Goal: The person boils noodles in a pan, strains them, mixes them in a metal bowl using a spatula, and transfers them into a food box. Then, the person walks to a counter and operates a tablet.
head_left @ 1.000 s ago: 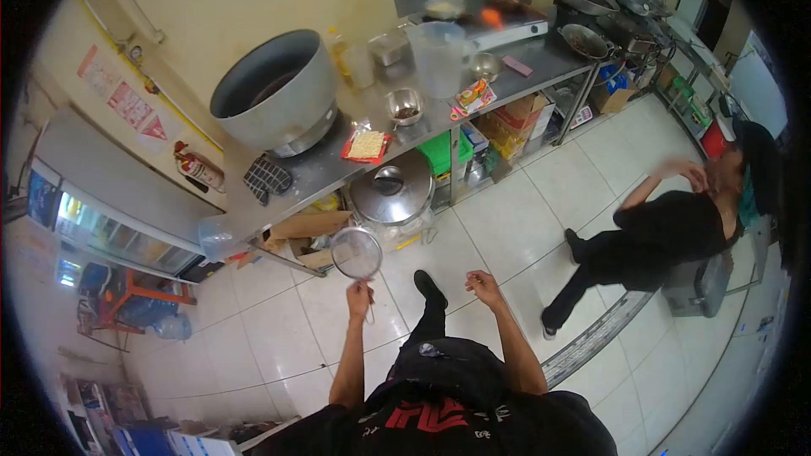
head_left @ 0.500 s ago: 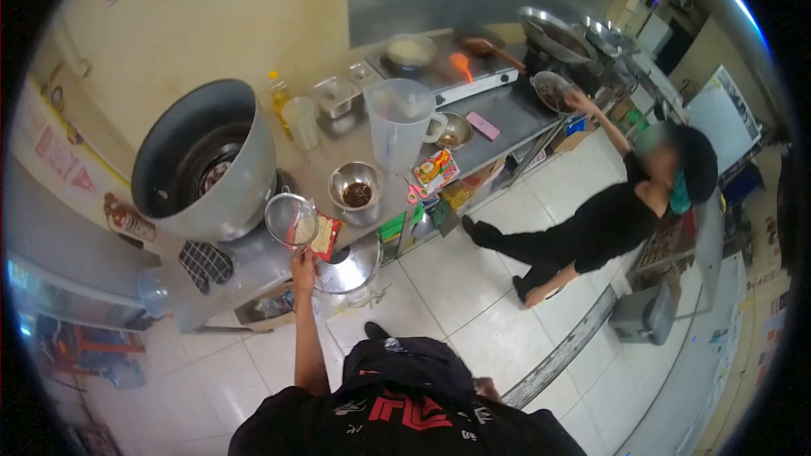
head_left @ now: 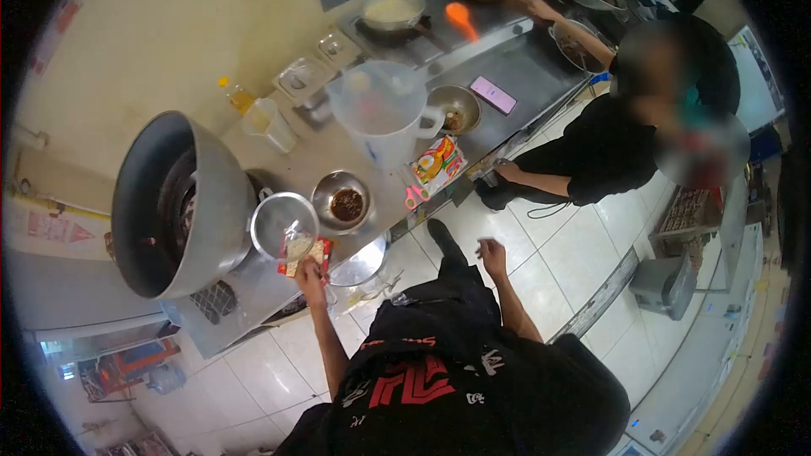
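My left hand (head_left: 312, 279) is closed at the handle side of a round mesh strainer (head_left: 279, 224), over the counter's front edge. Beneath the strainer's near rim, a block of dry noodles in a red wrapper (head_left: 323, 252) touches or lies close to my fingers. My right hand (head_left: 492, 257) hangs over the floor, fingers loosely bent and apart, holding nothing. Just past the strainer is a steel bowl (head_left: 325, 188) with dark sauce. Pink-handled scissors (head_left: 413, 196) and a colourful noodle packet (head_left: 439, 165) lie farther right.
A large grey pot (head_left: 221, 207) stands at left. Behind the bowl are a clear plastic jug (head_left: 363, 105), oil bottle (head_left: 239, 100) and steel containers (head_left: 302, 76). A phone (head_left: 494, 95) lies near another steel bowl (head_left: 466, 101). A co-worker (head_left: 583, 148) stands at right by the stove.
My right hand has come out from beside my body to over the floor. The co-worker has stepped closer, their hand moving from a bowl to the pan's wooden handle. My view has shifted.
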Tool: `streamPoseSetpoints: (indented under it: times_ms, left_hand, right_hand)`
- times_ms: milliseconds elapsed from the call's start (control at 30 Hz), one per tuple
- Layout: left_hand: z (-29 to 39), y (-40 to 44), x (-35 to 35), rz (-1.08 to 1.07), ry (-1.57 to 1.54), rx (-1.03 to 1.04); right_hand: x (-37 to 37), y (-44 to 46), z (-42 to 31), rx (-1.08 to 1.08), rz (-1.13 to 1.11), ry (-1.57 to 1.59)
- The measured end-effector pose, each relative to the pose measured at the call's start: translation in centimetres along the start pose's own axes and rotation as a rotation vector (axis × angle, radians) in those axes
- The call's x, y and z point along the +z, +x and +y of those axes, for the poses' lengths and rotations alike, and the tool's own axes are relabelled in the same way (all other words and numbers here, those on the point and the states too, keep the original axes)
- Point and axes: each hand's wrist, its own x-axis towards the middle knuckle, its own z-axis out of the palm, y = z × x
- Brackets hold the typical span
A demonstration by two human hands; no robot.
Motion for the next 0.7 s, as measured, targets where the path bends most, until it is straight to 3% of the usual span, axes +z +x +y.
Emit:
streamPoseSetpoints:
  times_ms: [100,167,267,333,367,467,533,567,633,700]
  left_hand:
    - [-1.4,-0.7,1.2,0.114,-0.001,-0.008]
    - [-4.0,-0.9,1.9,0.282,0.012,-0.003]
    - [-3.1,-2.0,7.2,0.45,0.031,-0.077]
    - [-3.0,-2.4,10.3,0.496,0.129,-0.079]
    - [-2.7,-2.4,12.5,0.548,0.105,0.015]
    - [-2.0,-3.1,17.3,0.632,0.075,0.09]
    - [-2.3,-4.3,19.3,0.68,0.03,0.117]
    - [-2.7,-4.8,20.2,0.679,0.009,0.164]
    - [-2.3,-5.4,22.1,0.729,-0.057,0.085]
    - [0.0,-5.6,23.7,0.624,-0.113,0.103]
  right_hand:
    - [-0.6,9.0,-7.1,-0.158,-0.001,0.129]
    - [-0.9,14.5,-11.0,-0.191,-0.028,0.005]
    - [0.0,22.2,-15.7,-0.296,-0.029,0.057]
    - [0.7,25.1,-19.8,-0.177,-0.071,0.259]
    - [1.1,25.3,-20.3,-0.161,-0.097,0.251]
    - [1.4,26.2,-20.8,-0.309,-0.097,0.223]
    - [1.8,24.2,-19.2,-0.681,-0.281,0.105]
    - [2.3,22.1,-20.2,-0.756,-0.407,0.16]
    - [2.7,19.3,-17.9,-0.745,-0.879,-0.078]
    - [3.7,14.7,-19.5,-0.572,-1.17,-0.079]
